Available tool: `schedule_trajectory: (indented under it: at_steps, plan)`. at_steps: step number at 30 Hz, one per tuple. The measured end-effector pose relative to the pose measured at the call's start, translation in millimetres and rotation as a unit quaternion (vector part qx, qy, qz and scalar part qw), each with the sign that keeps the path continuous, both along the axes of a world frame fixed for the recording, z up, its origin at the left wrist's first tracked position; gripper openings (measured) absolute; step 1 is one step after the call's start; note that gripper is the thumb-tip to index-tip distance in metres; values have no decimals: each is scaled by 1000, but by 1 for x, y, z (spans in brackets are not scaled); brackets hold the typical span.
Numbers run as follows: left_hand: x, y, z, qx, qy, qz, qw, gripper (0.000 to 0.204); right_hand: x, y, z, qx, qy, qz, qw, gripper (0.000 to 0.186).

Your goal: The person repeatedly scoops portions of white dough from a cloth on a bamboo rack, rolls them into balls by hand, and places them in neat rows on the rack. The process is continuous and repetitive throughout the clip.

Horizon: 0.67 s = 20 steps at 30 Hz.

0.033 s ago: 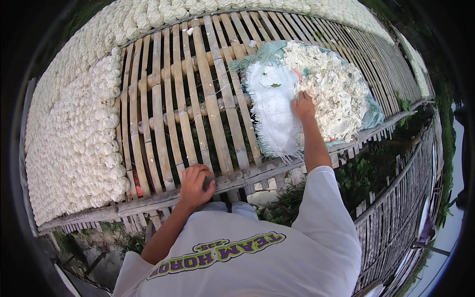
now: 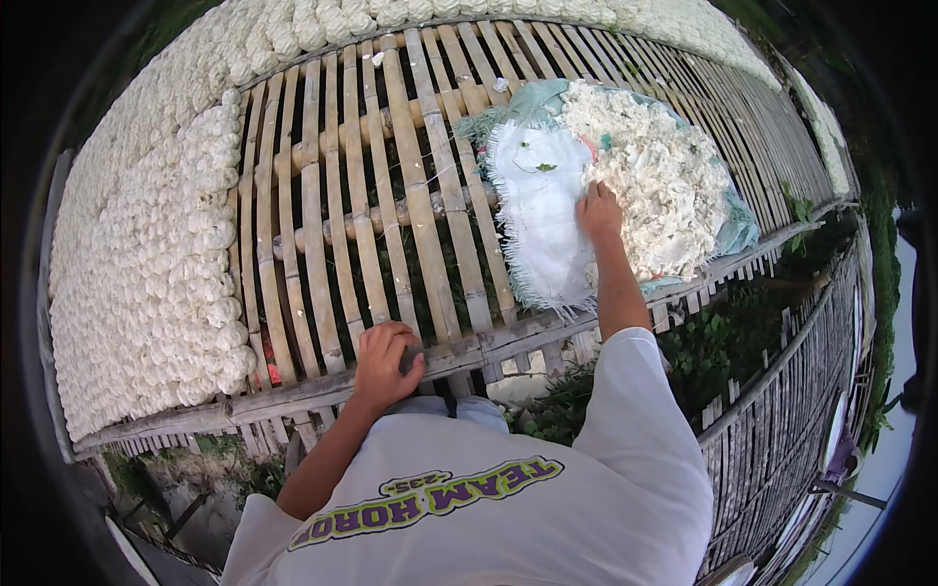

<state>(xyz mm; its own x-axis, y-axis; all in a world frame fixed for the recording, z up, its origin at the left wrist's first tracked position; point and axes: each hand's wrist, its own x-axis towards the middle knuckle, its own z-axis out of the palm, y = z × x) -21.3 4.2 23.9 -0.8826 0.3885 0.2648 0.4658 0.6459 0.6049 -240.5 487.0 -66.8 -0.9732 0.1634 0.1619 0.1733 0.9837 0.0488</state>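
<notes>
Rows of small white lumps (image 2: 147, 283) fill the left side of a slatted bamboo rack (image 2: 391, 215) and curve along its far edge. The middle slats lie bare, with gaps showing greenery below. At the near rail, the left hand (image 2: 384, 361) rests with fingers curled over the edge, gripping it. Further right, a white woven sack (image 2: 537, 225) lies spread flat, its frayed edge near the rail. The right hand (image 2: 599, 213) reaches into the pile of white fluffy material (image 2: 664, 166), fingers bent together, tips buried. Beyond the right edge, the ground drops away.
</notes>
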Motion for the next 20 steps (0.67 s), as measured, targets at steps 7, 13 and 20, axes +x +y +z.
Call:
schedule_trajectory:
  at_steps: [7,13,20]
  plan:
    - [-3,-3,1,8,1,1,1000,29,-6,23,13,-82,-94,-12,992,35]
    - [-4,-3,1,12,1,5,1000,28,6,34,24,-145,-5,-9,989,36]
    - [-2,-4,2,6,-2,-13,1000,26,14,48,18,-105,-156,68,980,56]
